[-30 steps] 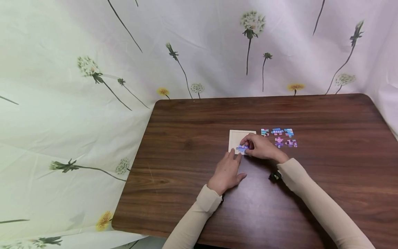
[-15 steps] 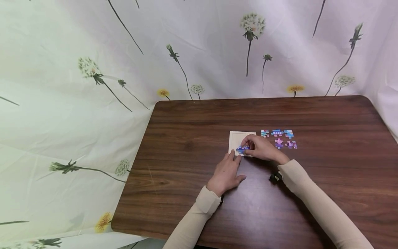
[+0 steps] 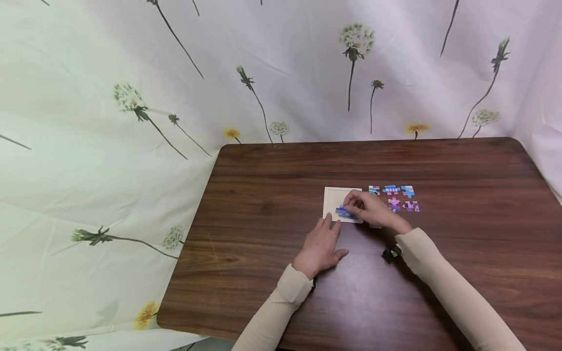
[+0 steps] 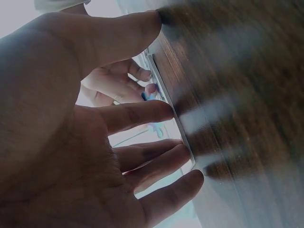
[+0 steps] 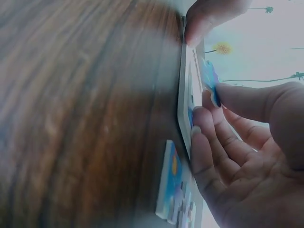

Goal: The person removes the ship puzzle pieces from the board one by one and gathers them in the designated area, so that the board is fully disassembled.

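A pale square puzzle tray [image 3: 332, 197] lies on the brown table. My right hand [image 3: 373, 209] is over its near right part and pinches a blue jigsaw piece [image 5: 210, 83] between thumb and fingers; in the right wrist view the piece stands tilted, raised off the tray. Blue also shows on the tray floor beside the fingertips there, partly hidden by them. My left hand [image 3: 318, 246] lies palm down with fingers spread, fingertips [image 4: 166, 111] right at the tray's near edge.
Right of the tray several loose jigsaw pieces lie in two rows, among them a blue and white one [image 3: 391, 189] and a pink one [image 3: 411, 206]. Another piece [image 5: 170, 183] lies close to the tray, mostly under my right hand in the head view. A flowered cloth [image 3: 307, 73] hangs behind the table.
My right hand has moved slightly right, and the blue piece it pinches has tilted. My left hand stays at the tray's edge. The head view has shifted a little.
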Tool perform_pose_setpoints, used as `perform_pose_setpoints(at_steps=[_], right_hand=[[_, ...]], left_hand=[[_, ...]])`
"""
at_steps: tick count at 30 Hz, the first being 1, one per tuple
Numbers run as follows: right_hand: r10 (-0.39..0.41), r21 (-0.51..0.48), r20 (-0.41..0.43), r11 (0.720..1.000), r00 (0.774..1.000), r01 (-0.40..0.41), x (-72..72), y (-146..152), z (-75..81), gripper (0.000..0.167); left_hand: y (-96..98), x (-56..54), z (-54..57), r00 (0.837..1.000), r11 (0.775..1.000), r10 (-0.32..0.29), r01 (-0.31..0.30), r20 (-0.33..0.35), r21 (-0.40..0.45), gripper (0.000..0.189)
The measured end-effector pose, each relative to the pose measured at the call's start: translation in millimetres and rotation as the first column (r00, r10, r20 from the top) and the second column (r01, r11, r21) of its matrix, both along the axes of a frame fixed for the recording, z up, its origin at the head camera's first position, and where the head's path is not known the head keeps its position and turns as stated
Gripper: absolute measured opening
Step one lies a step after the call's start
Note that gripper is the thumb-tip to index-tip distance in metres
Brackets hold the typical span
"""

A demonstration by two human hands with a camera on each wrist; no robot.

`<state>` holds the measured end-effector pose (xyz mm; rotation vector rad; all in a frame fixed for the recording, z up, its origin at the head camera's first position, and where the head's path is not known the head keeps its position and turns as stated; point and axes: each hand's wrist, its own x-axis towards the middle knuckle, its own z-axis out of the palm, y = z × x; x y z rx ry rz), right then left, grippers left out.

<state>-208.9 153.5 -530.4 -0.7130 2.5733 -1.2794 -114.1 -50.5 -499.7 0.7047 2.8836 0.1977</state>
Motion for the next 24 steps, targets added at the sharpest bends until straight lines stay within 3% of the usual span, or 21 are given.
perform_pose_setpoints(at_steps=[9, 24], right_hand=[[-0.01, -0.055, 0.005, 0.998, 1.0, 0.01, 7.0, 18.4, 8.3, 0.007], [-0.16, -0.046, 0.06, 0.985, 0.985, 0.163, 29.4, 74.0, 12.8, 0.015]], left_hand=[[1.4, 0.0, -0.1, 1.0, 1.0, 0.001, -0.001, 0.001, -0.012, 0.075], [4.3, 0.2, 0.8, 0.998, 0.999, 0.024, -0.023, 0.05, -0.023, 0.075]])
